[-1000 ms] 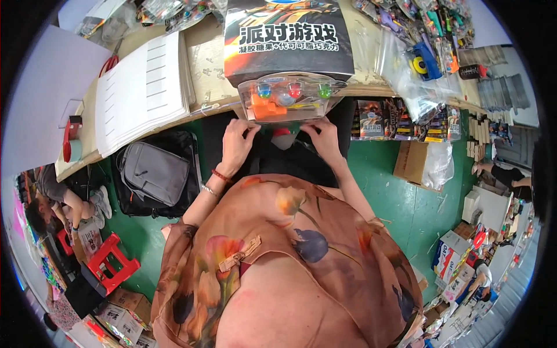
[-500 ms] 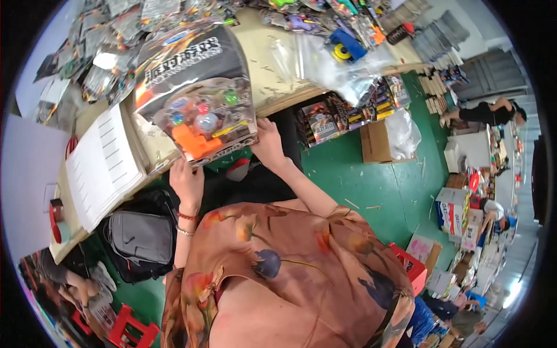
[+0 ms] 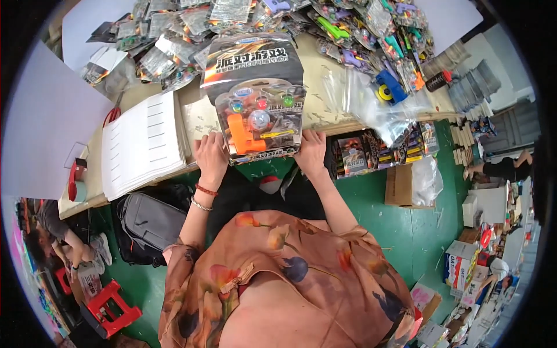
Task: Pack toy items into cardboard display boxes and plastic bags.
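Note:
A black toy display box, with an orange toy gun and coloured balls behind its clear front, stands at the table's front edge. My left hand is closed at the box's lower left corner. At the lower right corner, my right hand grips it too. The fingertips of both hands are partly hidden behind the box. Left of the box lies a stack of white ruled sheets.
Packaged toys are heaped along the table's back. To the right lie clear plastic bags and a blue tape dispenser. Below the table edge are more packed display boxes and a carton. A grey backpack sits at lower left.
The box, tilted before, now sits straighter between my hands. My view has turned, so table and box appear further right. Both hands stay at the lower corners.

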The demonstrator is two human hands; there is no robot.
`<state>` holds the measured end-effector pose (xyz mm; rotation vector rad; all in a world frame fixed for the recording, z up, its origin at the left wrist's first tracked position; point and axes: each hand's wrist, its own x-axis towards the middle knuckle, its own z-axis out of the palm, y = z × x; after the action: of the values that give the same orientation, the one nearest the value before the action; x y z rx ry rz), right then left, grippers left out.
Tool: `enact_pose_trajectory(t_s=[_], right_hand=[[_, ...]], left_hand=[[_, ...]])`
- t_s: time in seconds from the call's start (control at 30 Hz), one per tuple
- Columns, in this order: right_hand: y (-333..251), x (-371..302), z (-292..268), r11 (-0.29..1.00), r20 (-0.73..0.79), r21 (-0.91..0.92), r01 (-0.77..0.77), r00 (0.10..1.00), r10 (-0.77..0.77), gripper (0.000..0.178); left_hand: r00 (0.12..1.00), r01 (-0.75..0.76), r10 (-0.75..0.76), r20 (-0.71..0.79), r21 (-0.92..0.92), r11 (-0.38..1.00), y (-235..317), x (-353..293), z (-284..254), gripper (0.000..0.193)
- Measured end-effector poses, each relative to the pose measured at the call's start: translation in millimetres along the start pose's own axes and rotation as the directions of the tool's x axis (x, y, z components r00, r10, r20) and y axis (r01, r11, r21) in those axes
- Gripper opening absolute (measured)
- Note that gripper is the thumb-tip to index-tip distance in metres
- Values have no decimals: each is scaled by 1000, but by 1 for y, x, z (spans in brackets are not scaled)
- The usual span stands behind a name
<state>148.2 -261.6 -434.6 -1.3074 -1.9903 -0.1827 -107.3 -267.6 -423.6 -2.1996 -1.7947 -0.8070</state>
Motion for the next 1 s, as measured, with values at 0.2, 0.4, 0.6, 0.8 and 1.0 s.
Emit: enact_pose_trajectory(t_s=[0.2, 0.4, 0.6, 0.8, 1.0], right_hand=[[36, 5, -21, 987, 118, -62, -148, 981, 154, 22], [81, 21, -24, 283, 417, 662, -694, 655, 631, 37], [71, 50, -13, 407, 626, 547, -732, 680, 382, 74], [118, -34, -93, -79, 538, 779, -622, 599, 593, 47], [318, -186, -265, -270, 494, 698, -663, 173, 852, 43]], left_hand=[[970, 106, -120, -213, -74, 992, -16, 34, -3, 21], [853, 346, -419, 312, -938, 5, -6, 29, 51, 40], [607, 537, -431, 667, -745, -397, 68, 21, 69, 40], [774, 553, 36, 633, -646, -527, 144, -12, 59, 67], [587, 631, 651, 481, -776, 5, 326, 25, 71, 79]])
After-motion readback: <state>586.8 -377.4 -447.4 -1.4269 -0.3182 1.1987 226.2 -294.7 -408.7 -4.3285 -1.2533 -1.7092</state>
